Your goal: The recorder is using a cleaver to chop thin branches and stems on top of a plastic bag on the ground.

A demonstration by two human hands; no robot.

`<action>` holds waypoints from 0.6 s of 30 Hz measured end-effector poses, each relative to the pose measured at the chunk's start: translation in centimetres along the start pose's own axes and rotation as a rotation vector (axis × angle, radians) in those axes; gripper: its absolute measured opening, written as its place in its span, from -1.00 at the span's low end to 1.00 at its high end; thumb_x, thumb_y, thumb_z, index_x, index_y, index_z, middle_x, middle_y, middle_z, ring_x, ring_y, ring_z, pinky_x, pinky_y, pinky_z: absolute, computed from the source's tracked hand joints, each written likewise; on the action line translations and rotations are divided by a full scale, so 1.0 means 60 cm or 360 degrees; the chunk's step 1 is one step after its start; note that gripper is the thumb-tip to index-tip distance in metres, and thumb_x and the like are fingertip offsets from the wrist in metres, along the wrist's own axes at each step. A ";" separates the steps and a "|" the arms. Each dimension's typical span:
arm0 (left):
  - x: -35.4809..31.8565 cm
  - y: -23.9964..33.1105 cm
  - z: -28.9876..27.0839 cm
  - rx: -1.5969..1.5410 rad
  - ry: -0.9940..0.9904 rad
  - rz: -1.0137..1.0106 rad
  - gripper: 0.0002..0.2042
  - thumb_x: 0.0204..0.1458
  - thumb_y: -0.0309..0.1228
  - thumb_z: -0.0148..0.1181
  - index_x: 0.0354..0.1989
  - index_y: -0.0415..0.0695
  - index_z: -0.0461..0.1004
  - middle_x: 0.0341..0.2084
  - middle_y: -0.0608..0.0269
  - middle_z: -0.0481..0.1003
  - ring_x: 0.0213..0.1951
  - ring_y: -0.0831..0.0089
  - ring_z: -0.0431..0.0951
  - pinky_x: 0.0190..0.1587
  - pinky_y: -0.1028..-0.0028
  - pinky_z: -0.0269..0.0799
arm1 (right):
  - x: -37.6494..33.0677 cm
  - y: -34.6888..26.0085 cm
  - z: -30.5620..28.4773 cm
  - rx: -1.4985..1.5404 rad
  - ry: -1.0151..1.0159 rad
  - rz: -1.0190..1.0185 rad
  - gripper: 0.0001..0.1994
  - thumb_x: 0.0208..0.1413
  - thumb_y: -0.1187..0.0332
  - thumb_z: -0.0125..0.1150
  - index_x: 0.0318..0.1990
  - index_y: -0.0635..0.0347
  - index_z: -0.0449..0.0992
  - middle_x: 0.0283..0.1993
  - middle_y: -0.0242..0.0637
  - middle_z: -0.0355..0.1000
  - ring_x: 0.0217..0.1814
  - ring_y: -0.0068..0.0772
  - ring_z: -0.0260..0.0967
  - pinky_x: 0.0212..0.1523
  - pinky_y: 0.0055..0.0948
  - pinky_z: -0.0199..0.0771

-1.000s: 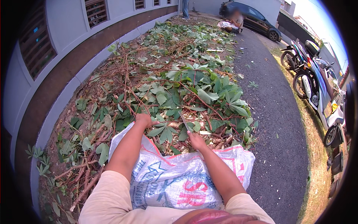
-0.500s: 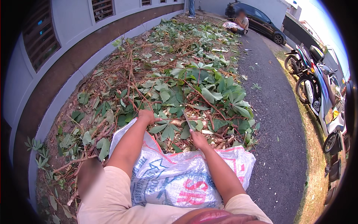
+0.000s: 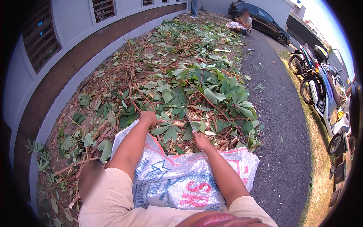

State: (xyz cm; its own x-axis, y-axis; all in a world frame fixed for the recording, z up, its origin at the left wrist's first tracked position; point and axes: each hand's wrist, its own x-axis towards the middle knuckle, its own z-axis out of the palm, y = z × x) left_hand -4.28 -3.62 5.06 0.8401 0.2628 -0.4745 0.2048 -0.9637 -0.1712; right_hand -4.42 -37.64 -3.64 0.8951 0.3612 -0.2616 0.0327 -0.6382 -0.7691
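My right hand [image 3: 202,140] is wrapped round the handle of a knife [image 3: 190,121], its narrow blade pointing up and slightly left over the cut pieces. To its left, my left hand [image 3: 150,118] is closed on a thin reddish-brown stem [image 3: 135,104], the index finger stretched toward the right. Lobed green leaves [image 3: 168,130] lie between the two hands. Beneath the blade, pale chopped stem pieces [image 3: 196,115] are scattered among brown stalks. A white woven plastic sack [image 3: 177,183] with red and blue print spreads across my lap under both forearms.
Leafy cut branches [image 3: 189,75] cover the ground ahead. A pale wall [image 3: 75,49] runs along the left, a paved strip [image 3: 278,151] on the right. Motorcycles [image 3: 321,90] are parked beyond it. Farther off, a person [image 3: 245,23] sits near a dark car [image 3: 264,19]; another person's legs [image 3: 194,8] show.
My hands and the knife stay almost in place. In the distance, the seated person's arms have shifted slightly. A leafy tip near the wall, up and left of my left hand, has dropped from view.
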 end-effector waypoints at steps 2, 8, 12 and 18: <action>-0.007 0.002 0.005 -0.0010 0.0005 -0.0017 -0.01 0.02 0.59 -0.17 0.11 -0.16 0.62 0.11 0.03 0.58 0.17 0.12 0.57 0.19 0.18 0.39 | -0.007 0.003 0.001 0.0035 0.0001 -0.0002 -0.28 0.38 -0.27 -0.18 -0.31 0.34 0.54 -0.45 -0.11 0.46 -0.42 -0.19 0.46 -0.26 -0.15 0.44; -0.005 0.012 0.001 -0.0028 0.0006 -0.0012 0.00 0.00 0.60 -0.16 0.11 -0.17 0.62 0.10 0.04 0.59 0.16 0.13 0.57 0.17 0.18 0.38 | -0.001 0.025 0.001 -0.0072 0.0055 -0.0061 -0.25 0.37 -0.30 -0.23 -0.30 0.32 0.55 -0.43 -0.06 0.49 -0.40 -0.14 0.48 -0.23 -0.13 0.44; -0.001 -0.003 0.008 -0.0010 -0.0021 -0.0021 0.00 0.00 0.60 -0.17 0.11 -0.16 0.62 0.10 0.04 0.59 0.16 0.12 0.57 0.17 0.18 0.38 | 0.000 0.009 0.008 -0.0056 0.0025 -0.0077 -0.24 0.37 -0.31 -0.25 -0.31 0.32 0.55 -0.44 -0.05 0.49 -0.38 -0.12 0.48 -0.20 -0.12 0.43; 0.007 -0.005 0.013 0.0009 -0.0019 0.0002 0.01 0.00 0.61 -0.18 0.11 -0.16 0.62 0.10 0.04 0.59 0.16 0.12 0.57 0.17 0.18 0.38 | 0.001 0.006 0.005 -0.0037 -0.0015 -0.0041 -0.26 0.37 -0.30 -0.22 -0.30 0.32 0.54 -0.47 -0.08 0.47 -0.47 -0.17 0.46 -0.34 -0.16 0.45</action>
State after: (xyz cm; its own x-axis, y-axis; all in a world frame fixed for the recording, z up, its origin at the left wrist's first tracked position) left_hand -4.39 -3.19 4.26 0.8341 0.2624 -0.4851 0.2009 -0.9637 -0.1758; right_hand -4.51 -37.63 -4.12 0.8894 0.3843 -0.2475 0.0661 -0.6440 -0.7622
